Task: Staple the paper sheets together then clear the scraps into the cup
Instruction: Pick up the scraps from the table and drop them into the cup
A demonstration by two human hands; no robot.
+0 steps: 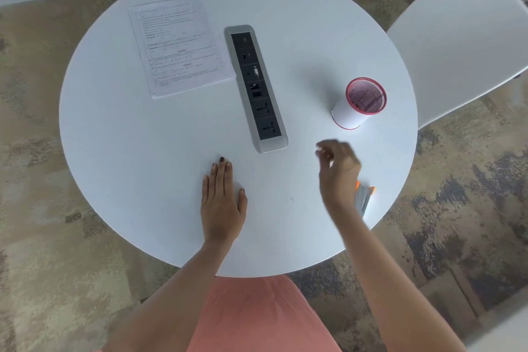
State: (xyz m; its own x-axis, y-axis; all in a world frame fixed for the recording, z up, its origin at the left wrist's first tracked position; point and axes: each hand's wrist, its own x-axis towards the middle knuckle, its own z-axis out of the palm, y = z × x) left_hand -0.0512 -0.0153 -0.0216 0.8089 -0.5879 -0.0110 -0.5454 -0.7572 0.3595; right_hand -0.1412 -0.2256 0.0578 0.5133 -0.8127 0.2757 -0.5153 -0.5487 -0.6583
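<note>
**Clearing the last scraps: hands at the near edge of the table**

The left hand (221,203) lies flat, fingers together, palm down on the round white table (114,128), holding nothing. The right hand (338,168) is raised just above the surface and blurred; its fingers are loosely curled, and whether they pinch a scrap cannot be told. Partly hidden behind the right wrist lies the stapler (364,196), grey with orange ends, near the table edge. Between the hands a few tiny pale scraps (293,200) rest on the tabletop. The cup (358,104), white-sleeved with a pink mesh rim, stands upright beyond the right hand. The paper sheets (180,43) lie well apart, on the far left, past the power strip (255,88). Stapling appears finished. To do this step well, the flat left hand should sweep the scraps together, and the right should pinch them and release only once directly over the cup's mouth.
</note>
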